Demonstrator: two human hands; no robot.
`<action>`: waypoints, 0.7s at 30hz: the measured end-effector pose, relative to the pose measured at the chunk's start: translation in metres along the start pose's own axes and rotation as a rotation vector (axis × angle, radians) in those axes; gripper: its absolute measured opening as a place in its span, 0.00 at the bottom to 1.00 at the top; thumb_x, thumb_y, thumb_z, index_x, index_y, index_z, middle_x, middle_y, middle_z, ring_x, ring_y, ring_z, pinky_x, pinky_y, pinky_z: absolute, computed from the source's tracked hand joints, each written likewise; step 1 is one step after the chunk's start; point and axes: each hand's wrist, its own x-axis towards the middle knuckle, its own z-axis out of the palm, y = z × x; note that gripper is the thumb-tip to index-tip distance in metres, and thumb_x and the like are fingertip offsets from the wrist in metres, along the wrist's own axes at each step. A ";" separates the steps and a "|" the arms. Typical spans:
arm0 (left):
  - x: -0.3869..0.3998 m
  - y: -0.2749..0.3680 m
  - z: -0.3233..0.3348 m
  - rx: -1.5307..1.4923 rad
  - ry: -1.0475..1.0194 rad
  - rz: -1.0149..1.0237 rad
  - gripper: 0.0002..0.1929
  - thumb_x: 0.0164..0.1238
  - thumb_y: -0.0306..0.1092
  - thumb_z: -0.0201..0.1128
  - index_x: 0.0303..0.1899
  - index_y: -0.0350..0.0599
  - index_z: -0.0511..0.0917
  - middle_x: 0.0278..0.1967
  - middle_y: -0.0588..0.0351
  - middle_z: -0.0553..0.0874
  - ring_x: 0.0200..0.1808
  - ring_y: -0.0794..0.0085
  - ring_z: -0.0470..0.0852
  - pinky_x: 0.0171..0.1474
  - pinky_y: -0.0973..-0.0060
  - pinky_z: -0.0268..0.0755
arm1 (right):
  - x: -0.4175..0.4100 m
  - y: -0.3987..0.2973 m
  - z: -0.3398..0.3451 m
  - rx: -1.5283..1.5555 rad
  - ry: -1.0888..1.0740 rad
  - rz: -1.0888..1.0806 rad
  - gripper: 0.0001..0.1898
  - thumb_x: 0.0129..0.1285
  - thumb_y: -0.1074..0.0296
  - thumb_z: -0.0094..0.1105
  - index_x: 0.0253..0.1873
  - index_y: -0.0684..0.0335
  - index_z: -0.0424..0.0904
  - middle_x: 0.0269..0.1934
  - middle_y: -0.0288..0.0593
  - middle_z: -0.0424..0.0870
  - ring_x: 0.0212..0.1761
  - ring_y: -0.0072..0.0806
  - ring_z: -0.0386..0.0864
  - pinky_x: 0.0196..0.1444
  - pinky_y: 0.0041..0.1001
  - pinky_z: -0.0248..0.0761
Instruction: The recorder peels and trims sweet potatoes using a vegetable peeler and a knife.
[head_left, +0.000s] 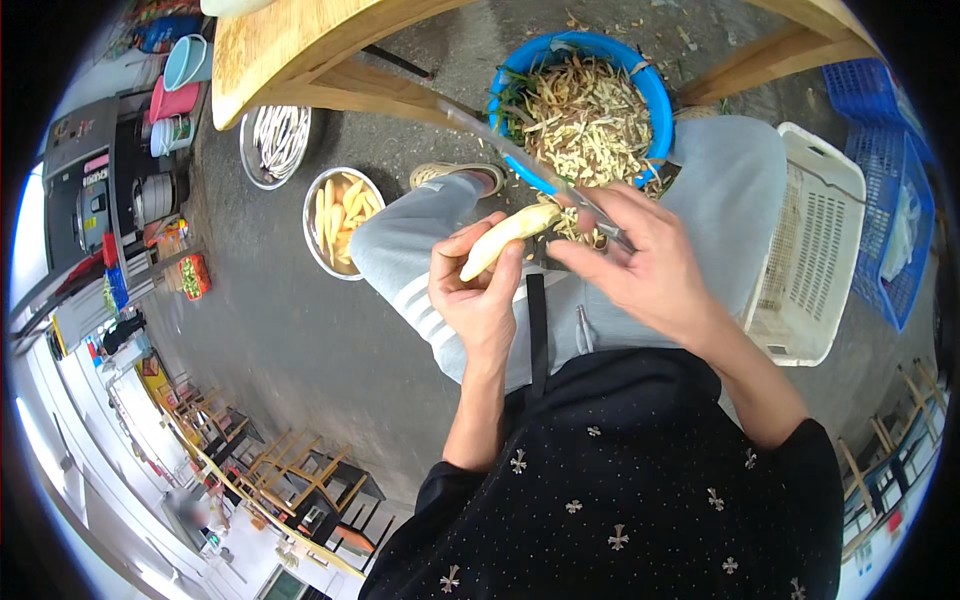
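My left hand (480, 285) pinches a pale, peeled root vegetable (510, 236) between thumb and fingers, its tapered end towards me. My right hand (645, 255) grips the handle end of a long knife (525, 161), whose motion-blurred blade points away to the upper left, just beyond the root's far end. Below the blade stands a blue plastic tub (661, 112) heaped with peelings (589, 120) and some green leaves. A steel bowl (309, 244) of pale peeled roots (345, 214) is on the floor left of my knee. More peelings lie beneath my hands.
A wooden table (262, 60) stands over the tub. Another metal bowl (244, 161) holds long white strips. At right are a white plastic crate (840, 300) and blue crates (892, 292). Buckets (186, 64), wooden chairs (307, 472) and a person (199, 510) are farther left.
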 end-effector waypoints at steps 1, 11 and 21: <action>-0.001 0.000 0.001 -0.002 -0.004 -0.002 0.13 0.62 0.17 0.67 0.47 0.34 0.76 0.49 0.43 0.85 0.48 0.69 0.85 0.54 0.73 0.80 | 0.003 0.000 0.003 -0.002 -0.024 -0.009 0.15 0.63 0.67 0.66 0.52 0.65 0.81 0.37 0.40 0.81 0.27 0.29 0.78 0.28 0.26 0.70; 0.009 -0.001 -0.006 -0.283 -0.014 -0.267 0.13 0.69 0.27 0.65 0.51 0.37 0.75 0.49 0.47 0.84 0.49 0.68 0.86 0.53 0.72 0.82 | 0.009 0.023 0.010 0.222 0.063 0.201 0.08 0.64 0.70 0.64 0.44 0.66 0.82 0.31 0.41 0.82 0.27 0.24 0.78 0.28 0.24 0.70; 0.011 -0.008 0.003 -0.501 -0.004 -0.584 0.13 0.71 0.36 0.65 0.51 0.42 0.76 0.44 0.59 0.85 0.44 0.79 0.83 0.46 0.83 0.80 | 0.008 0.028 0.011 0.364 -0.032 0.246 0.10 0.67 0.70 0.63 0.49 0.67 0.82 0.37 0.34 0.84 0.36 0.15 0.77 0.40 0.19 0.71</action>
